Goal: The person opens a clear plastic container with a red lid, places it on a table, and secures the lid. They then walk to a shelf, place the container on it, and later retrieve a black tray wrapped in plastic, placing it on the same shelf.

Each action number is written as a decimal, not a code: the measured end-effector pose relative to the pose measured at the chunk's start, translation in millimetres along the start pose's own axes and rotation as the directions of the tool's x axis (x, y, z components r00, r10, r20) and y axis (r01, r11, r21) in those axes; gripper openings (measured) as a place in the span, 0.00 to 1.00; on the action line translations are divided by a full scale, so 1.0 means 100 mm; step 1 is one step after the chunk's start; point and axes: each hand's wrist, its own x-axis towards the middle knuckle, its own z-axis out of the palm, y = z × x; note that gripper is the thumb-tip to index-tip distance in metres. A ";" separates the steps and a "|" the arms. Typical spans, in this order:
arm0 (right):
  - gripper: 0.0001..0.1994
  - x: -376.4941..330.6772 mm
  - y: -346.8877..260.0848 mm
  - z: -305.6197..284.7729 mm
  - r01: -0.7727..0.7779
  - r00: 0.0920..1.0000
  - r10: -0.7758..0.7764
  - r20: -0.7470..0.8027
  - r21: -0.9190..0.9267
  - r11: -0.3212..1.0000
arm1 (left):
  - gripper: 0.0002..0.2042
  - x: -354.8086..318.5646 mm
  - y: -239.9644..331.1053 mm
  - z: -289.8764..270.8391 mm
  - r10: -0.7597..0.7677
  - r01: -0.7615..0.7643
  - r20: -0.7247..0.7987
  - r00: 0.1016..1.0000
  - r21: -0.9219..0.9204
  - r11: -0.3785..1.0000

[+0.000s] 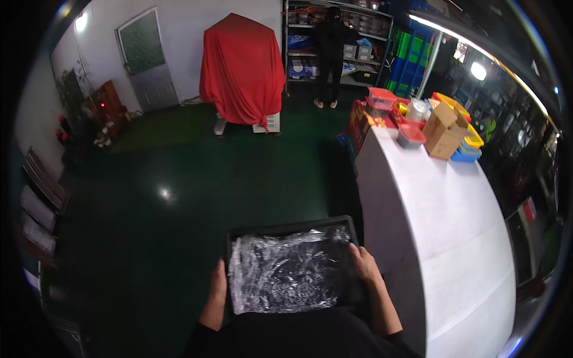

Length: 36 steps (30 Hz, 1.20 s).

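shelves bear printed boxes while both hands' fingers hold a black tray.

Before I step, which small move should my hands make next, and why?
Perhaps ease the black tray slightly left, keeping it level. Your left hand and right hand hold its opposite sides, and the white table stands close on the right, so the tray could bump it.
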 end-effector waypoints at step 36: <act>0.40 -0.12 0.24 0.41 0.269 0.936 -0.240 -0.259 0.080 0.960 | 0.23 0.50 -1.46 0.11 0.039 -0.039 -0.011 0.999 -0.531 0.846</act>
